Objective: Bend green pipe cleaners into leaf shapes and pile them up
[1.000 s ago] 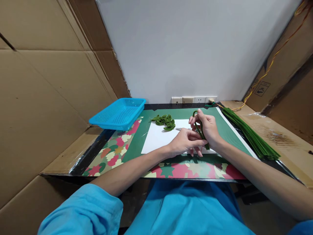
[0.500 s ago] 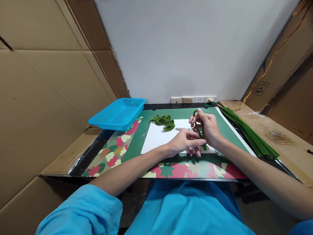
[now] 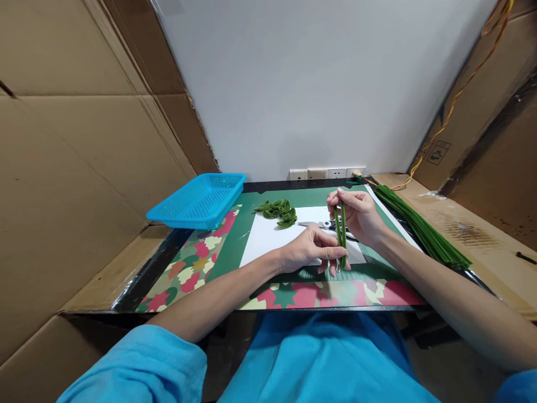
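A folded green fuzzy stem [image 3: 343,226] stands nearly upright between my two hands, its two strands side by side. My left hand [image 3: 314,248] pinches its lower end. At the top, the fingers of my right hand [image 3: 357,215] are closed on the bend. Behind the hands, scissors [image 3: 325,224] lie on a white sheet [image 3: 265,240], their handles partly hidden by the right hand and the stem. Several curled green pieces [image 3: 280,211] lie in a cluster at the sheet's far left corner.
A blue perforated basket [image 3: 201,200] sits at the back left. Long green stems [image 3: 419,226] lie in a bundle on the right. Cardboard walls [image 3: 75,140] rise at both sides. Power sockets [image 3: 327,174] line the back wall, with a yellow cable [image 3: 448,115] at right.
The loop between my hands has narrowed into two straight, near-parallel strands. My left hand is slightly lower, and more of the scissors shows. The whole view has shifted a little.
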{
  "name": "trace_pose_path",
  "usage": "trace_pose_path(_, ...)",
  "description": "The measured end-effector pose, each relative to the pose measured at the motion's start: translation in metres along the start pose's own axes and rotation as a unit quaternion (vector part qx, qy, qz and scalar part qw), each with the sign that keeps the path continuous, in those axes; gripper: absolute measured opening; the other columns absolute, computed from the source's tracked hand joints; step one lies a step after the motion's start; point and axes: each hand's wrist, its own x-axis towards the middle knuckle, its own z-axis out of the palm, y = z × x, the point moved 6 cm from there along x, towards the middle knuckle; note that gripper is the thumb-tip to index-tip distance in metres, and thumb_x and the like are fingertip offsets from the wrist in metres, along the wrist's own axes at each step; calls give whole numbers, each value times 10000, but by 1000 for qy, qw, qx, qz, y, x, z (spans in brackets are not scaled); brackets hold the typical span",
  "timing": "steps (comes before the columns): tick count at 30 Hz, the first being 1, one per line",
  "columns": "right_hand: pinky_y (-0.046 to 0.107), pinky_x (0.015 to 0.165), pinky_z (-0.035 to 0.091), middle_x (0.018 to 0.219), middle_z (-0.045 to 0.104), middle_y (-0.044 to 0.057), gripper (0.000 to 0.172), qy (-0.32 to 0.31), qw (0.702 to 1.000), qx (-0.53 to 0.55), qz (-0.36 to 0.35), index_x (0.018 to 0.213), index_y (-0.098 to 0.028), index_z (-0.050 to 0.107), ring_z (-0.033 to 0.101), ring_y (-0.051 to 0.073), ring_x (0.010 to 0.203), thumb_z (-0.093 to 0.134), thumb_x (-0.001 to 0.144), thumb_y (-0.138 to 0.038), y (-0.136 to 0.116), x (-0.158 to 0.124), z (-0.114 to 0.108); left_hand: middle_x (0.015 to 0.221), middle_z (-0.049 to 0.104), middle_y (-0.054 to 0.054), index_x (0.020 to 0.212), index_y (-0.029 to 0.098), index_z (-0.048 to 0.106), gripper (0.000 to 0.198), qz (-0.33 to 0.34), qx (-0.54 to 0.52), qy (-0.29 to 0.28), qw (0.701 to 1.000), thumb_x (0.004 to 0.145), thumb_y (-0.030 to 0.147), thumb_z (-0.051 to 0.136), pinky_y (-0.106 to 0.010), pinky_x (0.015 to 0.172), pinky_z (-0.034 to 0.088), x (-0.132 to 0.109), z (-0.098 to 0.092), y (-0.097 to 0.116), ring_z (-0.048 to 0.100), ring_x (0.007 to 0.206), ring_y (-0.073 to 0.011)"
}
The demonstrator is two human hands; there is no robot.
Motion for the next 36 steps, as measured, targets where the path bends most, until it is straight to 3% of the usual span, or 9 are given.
trace_pose_path(3,279,584,549,876,709,56,326,2,1000,1,-16,709,-186,772,579,128,635,867,755,-494,-1,0,2,820,771,-133,801,87,802,439,12,6,3,1000,784,525,831,-222,463,456,0,-3,-1,648,551,-133)
trace_pose_path(7,280,607,557,938,736,73,321,-21,1000,0,-8,718,-174,785,621,135,665,844,788,-482,2,2,-1,740,749,-113,835,87,819,435,26,60,-5,998,827,521,797,-218,491,477,0,-3,1,642,558,-131)
trace_pose_path(14,333,691,581,957,784,134,495,-67,995,-68,23,704,-163,774,734,241,829,682,888,-613,-6,8,-10,741,747,-99,871,91,801,409,15,35,19,999,824,498,807,-205,484,490,1,-6,3,687,605,-155)
trace_pose_path(19,357,711,605,1071,799,145,332,-71,995,-62,-17,734,-160,782,754,269,905,675,877,-439,-10,10,-20,690,724,-93,827,80,790,427,42,-24,52,998,798,504,830,-196,460,466,2,-12,5,658,556,-134)
trace_pose_path(23,325,631,623,985,808,125,281,-29,998,-42,-48,711,-163,760,763,244,818,722,842,-408,-10,12,-29,726,732,-101,803,77,779,451,44,-43,74,995,769,521,848,-204,445,457,3,-17,2,637,537,-122)
trace_pose_path(27,283,611,629,951,808,81,310,-26,998,-47,-21,885,-197,763,772,217,778,808,815,-496,-6,13,-23,658,702,-81,799,68,778,441,56,-38,64,996,786,504,841,-196,431,428,3,-15,3,605,498,-107)
trace_pose_path(30,294,649,637,1023,806,92,410,-61,997,-46,13,1065,-214,758,784,231,836,810,825,-542,-1,12,-17,661,703,-81,825,69,790,448,45,-29,56,997,790,514,837,-194,446,438,4,-14,1,606,501,-105)
trace_pose_path(36,301,702,629,955,805,96,415,-96,994,-32,37,1087,-197,767,777,220,830,786,860,-545,4,10,-15,720,727,-106,860,71,799,469,26,-4,43,999,790,534,830,-198,462,456,6,-13,-4,650,562,-131)
